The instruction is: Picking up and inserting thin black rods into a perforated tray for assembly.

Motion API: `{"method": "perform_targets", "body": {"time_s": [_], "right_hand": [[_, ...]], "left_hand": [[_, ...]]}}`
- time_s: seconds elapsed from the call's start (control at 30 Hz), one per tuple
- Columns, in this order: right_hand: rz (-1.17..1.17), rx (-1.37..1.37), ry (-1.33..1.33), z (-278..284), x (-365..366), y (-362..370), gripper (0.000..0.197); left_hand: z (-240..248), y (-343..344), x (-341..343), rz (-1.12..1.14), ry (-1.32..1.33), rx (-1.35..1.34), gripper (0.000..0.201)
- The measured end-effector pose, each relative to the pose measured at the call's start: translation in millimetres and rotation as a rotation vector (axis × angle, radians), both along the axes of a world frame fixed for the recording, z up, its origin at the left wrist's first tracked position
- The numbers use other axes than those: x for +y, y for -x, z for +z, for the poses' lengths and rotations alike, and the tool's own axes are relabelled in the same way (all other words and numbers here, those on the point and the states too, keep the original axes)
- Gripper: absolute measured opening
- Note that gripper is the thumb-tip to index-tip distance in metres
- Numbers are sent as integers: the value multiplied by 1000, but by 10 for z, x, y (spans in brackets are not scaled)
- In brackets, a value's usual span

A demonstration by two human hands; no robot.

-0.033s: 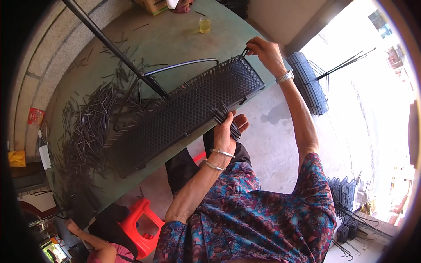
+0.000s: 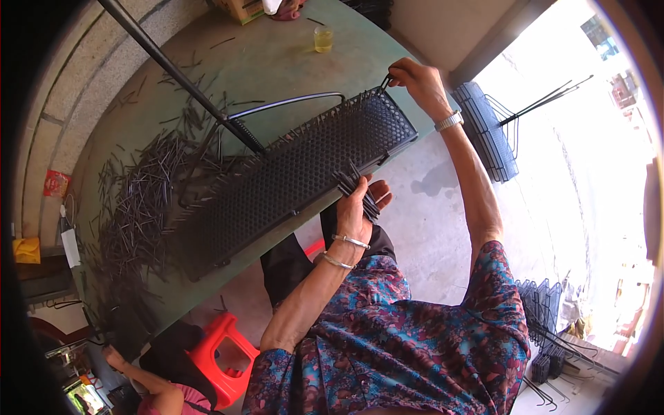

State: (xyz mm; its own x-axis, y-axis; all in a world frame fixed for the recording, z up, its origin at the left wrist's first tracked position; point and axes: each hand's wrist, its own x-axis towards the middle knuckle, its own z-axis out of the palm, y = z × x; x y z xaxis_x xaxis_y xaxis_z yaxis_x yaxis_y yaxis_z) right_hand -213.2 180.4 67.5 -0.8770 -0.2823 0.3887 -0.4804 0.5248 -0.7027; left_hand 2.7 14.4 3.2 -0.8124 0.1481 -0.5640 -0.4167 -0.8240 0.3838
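A long black mesh rack (image 2: 277, 180) lies slantwise over the near edge of the green table, a row of short dark pieces standing along its far edge. At its far right corner my right hand (image 2: 420, 81) pinches a thin black strip (image 2: 385, 83), bent like a loop against the rack's edge. My left hand (image 2: 360, 202), by the near long side, is closed around a bundle of short black strips (image 2: 371, 206); its thumb presses over them and some ends stick out above. A bent black metal rod (image 2: 290, 100) rises from the rack's far side.
A heap of loose black strips (image 2: 142, 200) covers the left of the green table (image 2: 270, 52). A glass of yellow liquid (image 2: 323, 39) stands at the back. Another rack (image 2: 484, 131) lies at right. A red stool (image 2: 223, 353) and another person's arm (image 2: 149, 379) are at lower left.
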Motion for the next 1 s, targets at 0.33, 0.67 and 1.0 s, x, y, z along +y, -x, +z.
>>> {"method": "perform_targets", "body": {"time_s": [0.33,0.67,1.0], "right_hand": [[-20,-14,62,-11,-2,-63,15],[-66,-9,-14,-132,-70,-137,14],[-161,122,-222,-209,-124,-137,22]], "left_hand": [[5,0,0,6,-2,-23,18],[-52,-41,-37,-46,99,30,20],[43,-5,-23,-8,13,58,27]]}}
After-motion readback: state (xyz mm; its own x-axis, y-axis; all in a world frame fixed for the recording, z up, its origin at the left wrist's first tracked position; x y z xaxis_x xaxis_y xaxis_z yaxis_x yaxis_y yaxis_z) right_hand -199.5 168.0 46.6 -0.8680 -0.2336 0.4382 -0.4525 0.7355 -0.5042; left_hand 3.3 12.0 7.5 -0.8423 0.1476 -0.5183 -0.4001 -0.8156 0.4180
